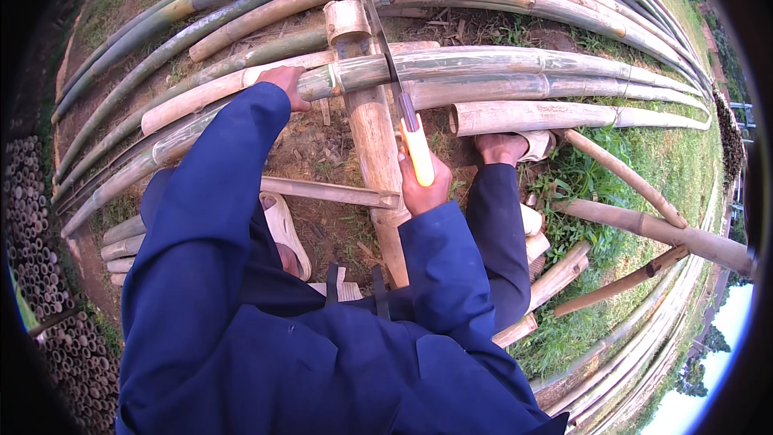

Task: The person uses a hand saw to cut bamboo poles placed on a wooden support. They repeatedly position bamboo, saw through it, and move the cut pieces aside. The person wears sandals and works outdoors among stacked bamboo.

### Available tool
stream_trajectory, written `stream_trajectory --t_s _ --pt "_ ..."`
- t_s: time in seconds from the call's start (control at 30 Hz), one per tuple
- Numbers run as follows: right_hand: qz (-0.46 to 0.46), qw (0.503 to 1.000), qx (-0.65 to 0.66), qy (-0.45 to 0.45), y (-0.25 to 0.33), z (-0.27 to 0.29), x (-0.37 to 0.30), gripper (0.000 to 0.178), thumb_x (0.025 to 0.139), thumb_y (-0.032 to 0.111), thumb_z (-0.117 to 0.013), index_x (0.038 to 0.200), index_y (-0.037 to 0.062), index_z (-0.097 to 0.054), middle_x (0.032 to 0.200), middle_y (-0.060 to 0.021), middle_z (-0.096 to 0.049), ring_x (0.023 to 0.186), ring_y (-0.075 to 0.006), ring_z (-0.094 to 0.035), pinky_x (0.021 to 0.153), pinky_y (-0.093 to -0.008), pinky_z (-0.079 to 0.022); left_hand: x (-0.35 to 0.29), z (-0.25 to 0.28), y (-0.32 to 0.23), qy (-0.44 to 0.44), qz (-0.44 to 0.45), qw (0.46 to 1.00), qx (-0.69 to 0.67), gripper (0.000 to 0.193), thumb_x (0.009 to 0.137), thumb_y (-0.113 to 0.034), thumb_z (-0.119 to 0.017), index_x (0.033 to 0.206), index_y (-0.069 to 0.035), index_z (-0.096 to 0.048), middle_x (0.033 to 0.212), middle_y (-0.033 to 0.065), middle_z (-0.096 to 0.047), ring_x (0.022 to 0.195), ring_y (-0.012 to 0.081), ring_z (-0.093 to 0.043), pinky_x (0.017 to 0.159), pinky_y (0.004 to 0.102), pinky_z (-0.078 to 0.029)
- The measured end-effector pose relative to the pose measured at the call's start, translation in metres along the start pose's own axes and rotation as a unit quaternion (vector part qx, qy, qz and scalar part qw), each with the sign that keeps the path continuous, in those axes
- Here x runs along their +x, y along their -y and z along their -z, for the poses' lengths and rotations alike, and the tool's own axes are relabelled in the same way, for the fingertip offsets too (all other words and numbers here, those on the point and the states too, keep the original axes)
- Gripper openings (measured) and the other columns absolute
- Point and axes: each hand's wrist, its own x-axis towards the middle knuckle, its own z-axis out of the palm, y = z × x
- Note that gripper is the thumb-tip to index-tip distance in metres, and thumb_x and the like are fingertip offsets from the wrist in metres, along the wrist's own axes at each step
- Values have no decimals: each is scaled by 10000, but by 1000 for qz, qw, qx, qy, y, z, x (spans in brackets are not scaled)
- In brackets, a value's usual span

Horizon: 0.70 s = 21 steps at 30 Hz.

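Observation:
My right hand is closed round the yellow-and-orange handle of a handsaw. The saw's dark blade points away from me and lies across a green bamboo pole; how deep it sits in the wall I cannot tell. To the left of the blade, my left hand grips the same pole, its fingers partly hidden. Beneath the pole runs a thick, pale bamboo post, lying lengthwise between my feet as a support, with a notched, cup-like far end.
More bamboo poles lie side by side beyond and to the right. A split bamboo strip rests against the support. My sandalled left foot is beside it. At right stands a bamboo trestle; cut bamboo pieces are stacked far left.

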Motion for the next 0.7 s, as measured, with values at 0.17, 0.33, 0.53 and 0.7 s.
stream_trajectory --t_s 0.17,0.33,0.53,0.7 --pt "-22 999 -47 3 10 67 -142 325 883 7 -717 1206 -27 -707 943 -201 -754 852 -246 -771 792 -330 -566 -4 -1 2 12 15 1000 8 776 600 -413 -829 1283 -83 -665 1056 218 -739 985 369 -718 912 452 -564" --pt "20 1000 1 -7 -15 12 -29 130 915 59 -719 1001 -33 -687 737 -152 -666 619 -194 -619 626 -336 -508 1 -6 -1 -2 22 1000 18 792 598 -423 -829 1296 -88 -660 1063 222 -739 991 370 -718 921 452 -560" --pt "17 1000 18 4 -1 9 -19 116 918 76 -726 945 -27 -681 705 -157 -649 582 -232 -616 605 -350 -504 -3 -3 4 8 19 1000 16 812 626 -435 -837 1321 -63 -644 1101 225 -734 1035 368 -709 950 450 -549" --pt "-21 999 -50 5 25 71 -145 283 884 6 -720 1162 -47 -711 884 -171 -749 791 -230 -759 755 -319 -570 -7 -1 -7 18 25 999 29 839 638 -449 -850 1346 -58 -627 1127 221 -731 1065 360 -705 967 444 -542"
